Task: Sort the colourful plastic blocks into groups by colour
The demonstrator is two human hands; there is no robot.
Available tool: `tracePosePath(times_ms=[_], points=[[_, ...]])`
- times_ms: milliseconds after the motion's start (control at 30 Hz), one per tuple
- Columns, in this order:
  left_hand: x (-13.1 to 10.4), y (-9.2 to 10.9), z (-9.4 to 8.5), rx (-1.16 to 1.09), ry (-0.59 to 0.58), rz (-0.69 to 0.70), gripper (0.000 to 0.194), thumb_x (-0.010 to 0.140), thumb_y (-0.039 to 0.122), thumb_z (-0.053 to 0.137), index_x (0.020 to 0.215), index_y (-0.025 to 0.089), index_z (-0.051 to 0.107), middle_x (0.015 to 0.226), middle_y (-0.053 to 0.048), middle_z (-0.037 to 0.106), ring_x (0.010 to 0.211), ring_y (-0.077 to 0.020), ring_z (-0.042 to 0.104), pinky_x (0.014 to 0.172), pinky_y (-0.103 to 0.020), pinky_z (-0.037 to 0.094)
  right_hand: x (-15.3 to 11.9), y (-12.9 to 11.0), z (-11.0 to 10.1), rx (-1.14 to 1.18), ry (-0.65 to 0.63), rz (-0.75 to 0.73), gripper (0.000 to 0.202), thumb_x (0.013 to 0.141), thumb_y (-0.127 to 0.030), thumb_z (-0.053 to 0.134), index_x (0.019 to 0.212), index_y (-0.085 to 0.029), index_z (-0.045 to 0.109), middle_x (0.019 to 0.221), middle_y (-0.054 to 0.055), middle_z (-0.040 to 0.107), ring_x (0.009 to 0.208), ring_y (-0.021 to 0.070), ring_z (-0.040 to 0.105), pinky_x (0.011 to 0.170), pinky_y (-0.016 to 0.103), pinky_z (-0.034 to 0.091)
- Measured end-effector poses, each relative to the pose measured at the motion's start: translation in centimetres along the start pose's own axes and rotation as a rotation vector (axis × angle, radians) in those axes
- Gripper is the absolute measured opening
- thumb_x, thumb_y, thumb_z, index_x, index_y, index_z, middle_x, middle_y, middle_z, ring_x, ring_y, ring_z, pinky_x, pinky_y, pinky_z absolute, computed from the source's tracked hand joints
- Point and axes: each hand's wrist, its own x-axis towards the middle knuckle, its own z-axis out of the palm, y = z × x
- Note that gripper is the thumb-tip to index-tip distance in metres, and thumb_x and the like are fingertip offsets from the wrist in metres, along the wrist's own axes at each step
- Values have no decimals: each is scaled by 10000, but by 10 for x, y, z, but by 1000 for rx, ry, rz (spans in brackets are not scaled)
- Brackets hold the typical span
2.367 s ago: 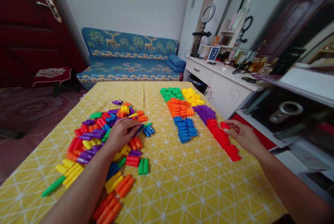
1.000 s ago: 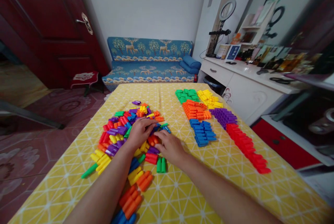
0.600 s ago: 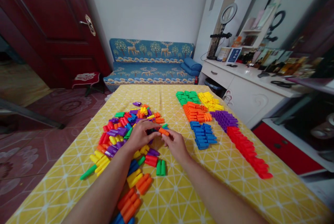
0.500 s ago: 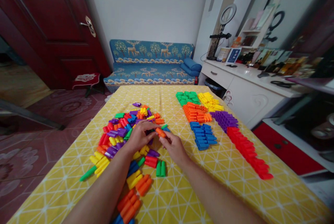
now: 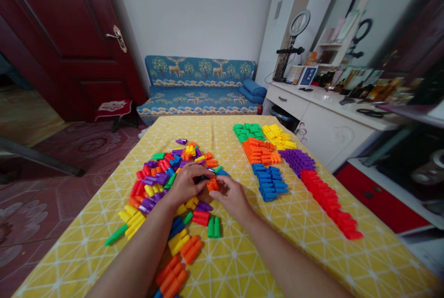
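My right hand (image 5: 233, 196) is closed round an orange bullet-shaped plastic building block (image 5: 212, 184), with its hollow end turned up towards me. My left hand (image 5: 187, 184) pinches the same block from the other side, its fingers curled over the loose pile. Under and around the left hand lies a mixed heap of bullet-shaped blocks in several colours, among them purple blocks (image 5: 161, 178) and yellow blocks (image 5: 131, 215). A pair of green blocks (image 5: 214, 227) and a red block (image 5: 201, 217) lie just in front of the hands. The left palm hides part of the heap.
On the right of the yellow tablecloth (image 5: 239, 251) lie colour-sorted groups: green (image 5: 248, 132), yellow (image 5: 278, 137), orange (image 5: 259, 151), blue (image 5: 269, 182), purple (image 5: 298, 162) and a long red row (image 5: 329, 203). Beyond stand a blue sofa (image 5: 199, 96) and a white dresser (image 5: 333, 122).
The orange block has been turned between my fingers, so its open end now faces me. My right hand has rotated slightly with it. The sorted groups look unchanged.
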Motion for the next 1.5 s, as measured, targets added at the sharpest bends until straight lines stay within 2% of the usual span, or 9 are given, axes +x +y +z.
tracePosePath(times_ms=[200,400,500,567,667,867,1133,1333,1500], points=[[-1,-1,0,-30,16,-47,101,817,237,674,890,217,740,873,-48,753,831,-189,678,857,-342,463,-1,-24,-23,-263,45,-91,363,716,-291,694,1067,-202,666,935,27,715,763,157,626,711,285,504],[-2,-2,0,-61,41,-79,132,831,280,660,890,197,745,867,-71,745,815,-189,674,796,-321,493,51,-27,-144,-661,279,-203,404,745,-296,667,1132,-181,654,1024,66,705,862,186,643,800,316,511],[-1,-2,1,-42,34,-81,125,830,273,658,883,199,743,860,-66,746,817,-190,675,800,-323,492,81,-14,-199,-864,201,-173,298,798,-212,581,1075,-174,685,1005,67,722,895,192,660,821,310,508],[-1,-1,0,-32,35,-90,121,830,271,656,877,200,742,854,-62,746,817,-189,676,802,-322,492,94,-6,-218,-936,129,-140,293,815,-151,522,1048,-166,700,988,69,734,905,189,673,836,304,507],[-1,0,0,-31,43,-107,129,834,280,651,878,201,743,848,-60,744,805,-186,676,795,-318,495,101,-1,-223,-975,83,-112,308,821,-132,498,1040,-172,711,1031,71,734,954,194,673,876,310,498],[-1,-2,0,-35,41,-117,135,840,282,643,881,202,744,844,-62,741,793,-184,675,780,-311,496,85,-5,-220,-1023,164,-38,296,864,-343,523,1019,-189,723,1008,70,735,862,211,672,755,302,498],[-2,-5,1,-32,41,-91,151,856,291,625,891,199,741,851,-63,743,799,-180,673,780,-305,500,56,-5,-239,-1227,-52,88,372,721,-129,589,1031,-278,728,993,4,737,804,161,659,640,222,444],[-1,-1,0,-23,55,-114,147,850,289,631,873,200,745,854,-66,747,799,-186,680,784,-311,509,43,-5,-227,-1418,-153,65,276,774,-252,639,1036,-267,724,1072,39,720,965,230,654,723,280,463],[-1,0,0,-29,51,-107,144,850,273,624,879,202,746,868,-69,751,811,-190,685,794,-315,514,50,-10,-234,-1434,-87,93,332,831,-214,559,1129,-273,693,1159,67,691,1028,248,640,806,320,466]])
